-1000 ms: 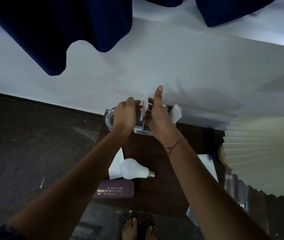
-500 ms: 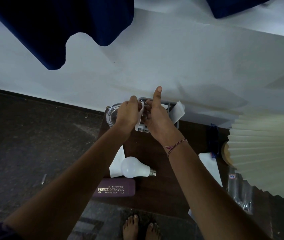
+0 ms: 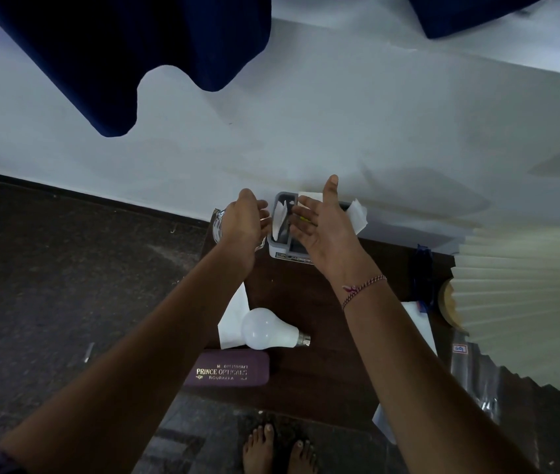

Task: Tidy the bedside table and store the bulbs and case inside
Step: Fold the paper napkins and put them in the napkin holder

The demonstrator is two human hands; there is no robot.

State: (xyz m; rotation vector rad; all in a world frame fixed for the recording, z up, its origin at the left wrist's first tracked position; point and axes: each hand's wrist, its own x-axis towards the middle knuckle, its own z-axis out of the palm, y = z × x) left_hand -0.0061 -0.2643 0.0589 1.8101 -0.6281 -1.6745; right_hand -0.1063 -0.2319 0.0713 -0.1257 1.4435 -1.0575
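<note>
A white bulb [image 3: 266,330] lies on its side on the dark wooden bedside table [image 3: 312,302], partly on a white paper sheet [image 3: 234,318]. A purple glasses case [image 3: 229,369] rests at the table's front edge. At the back stands a grey organiser box [image 3: 283,248] with white papers [image 3: 278,218] sticking up in it. My left hand [image 3: 244,222] and my right hand [image 3: 323,229] hover over the box, fingers apart, one on each side of the papers, holding nothing.
A glass dish [image 3: 218,227] sits at the back left corner, mostly behind my left hand. A pleated cream lampshade [image 3: 524,302] covers the right side. A dark blue item [image 3: 422,278] and more paper [image 3: 418,323] lie by it. Blue curtains [image 3: 117,53] hang above. My bare feet [image 3: 278,449] stand below.
Both hands held a white paper above the box; it now stands inside the box and both hands have let go and spread apart.
</note>
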